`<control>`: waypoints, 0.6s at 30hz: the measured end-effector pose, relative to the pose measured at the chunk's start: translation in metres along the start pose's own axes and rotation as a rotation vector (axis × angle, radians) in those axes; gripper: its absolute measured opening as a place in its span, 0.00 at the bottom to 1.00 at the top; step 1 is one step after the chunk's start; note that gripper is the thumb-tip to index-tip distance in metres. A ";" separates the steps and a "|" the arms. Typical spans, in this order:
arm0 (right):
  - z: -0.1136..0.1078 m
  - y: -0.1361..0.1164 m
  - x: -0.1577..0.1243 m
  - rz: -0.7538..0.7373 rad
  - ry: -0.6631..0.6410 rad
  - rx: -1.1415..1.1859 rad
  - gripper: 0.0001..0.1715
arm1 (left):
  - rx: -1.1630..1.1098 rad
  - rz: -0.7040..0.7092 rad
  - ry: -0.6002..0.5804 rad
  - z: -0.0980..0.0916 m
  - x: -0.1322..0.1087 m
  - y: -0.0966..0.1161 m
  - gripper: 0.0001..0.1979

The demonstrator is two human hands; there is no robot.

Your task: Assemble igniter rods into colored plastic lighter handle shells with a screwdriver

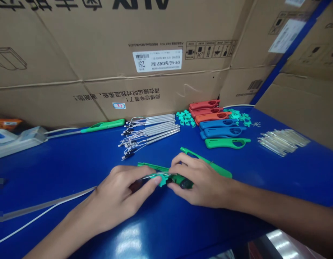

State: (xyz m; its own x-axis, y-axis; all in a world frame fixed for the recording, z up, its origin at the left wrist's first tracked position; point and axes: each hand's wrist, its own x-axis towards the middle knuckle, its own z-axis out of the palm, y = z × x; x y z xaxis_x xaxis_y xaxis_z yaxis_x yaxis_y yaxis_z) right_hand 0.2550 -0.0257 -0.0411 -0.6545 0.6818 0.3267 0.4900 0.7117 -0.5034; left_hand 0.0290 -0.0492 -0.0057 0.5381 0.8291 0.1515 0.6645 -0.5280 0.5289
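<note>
Both my hands work over a green plastic handle shell (179, 172) lying across the blue table top (74, 169). My left hand (120, 198) pinches its near end, where a teal plastic clip (161, 180) and a thin white wire sit. My right hand (201, 183) grips the shell from the other side, and its long green end sticks out past my fingers. A dark tip (186, 183) shows under my right thumb. A long metal rod (45, 205) and a white cable (34, 219) run from under my left hand toward the left edge.
Beyond my hands lie metal rods with wires (150, 133), teal clips (185, 118), red shells (206, 109), blue shells (222, 127), a green shell (227, 142) and clear thin pieces (283, 142). A power strip (21, 140) and an assembled green handle (103, 126) sit left, against cardboard boxes (155, 86).
</note>
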 end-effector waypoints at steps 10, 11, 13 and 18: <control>-0.009 -0.013 0.002 0.110 -0.202 -0.038 0.05 | 0.028 0.067 -0.031 0.010 0.001 -0.006 0.12; -0.010 -0.014 0.003 0.105 -0.229 -0.083 0.07 | 0.024 0.061 -0.032 0.011 0.002 -0.007 0.12; -0.010 -0.015 0.002 0.070 -0.267 -0.189 0.09 | 0.008 0.054 -0.036 0.012 0.004 -0.009 0.12; -0.003 -0.013 0.001 -0.040 -0.255 -0.321 0.12 | -0.009 0.073 -0.054 0.009 0.005 -0.012 0.13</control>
State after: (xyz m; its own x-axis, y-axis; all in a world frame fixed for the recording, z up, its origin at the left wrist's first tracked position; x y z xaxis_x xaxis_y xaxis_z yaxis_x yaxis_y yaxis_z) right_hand 0.2500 -0.0338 -0.0318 -0.7786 0.6175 0.1115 0.5898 0.7808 -0.2060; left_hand 0.0284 -0.0405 -0.0188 0.6119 0.7776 0.1448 0.6180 -0.5843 0.5260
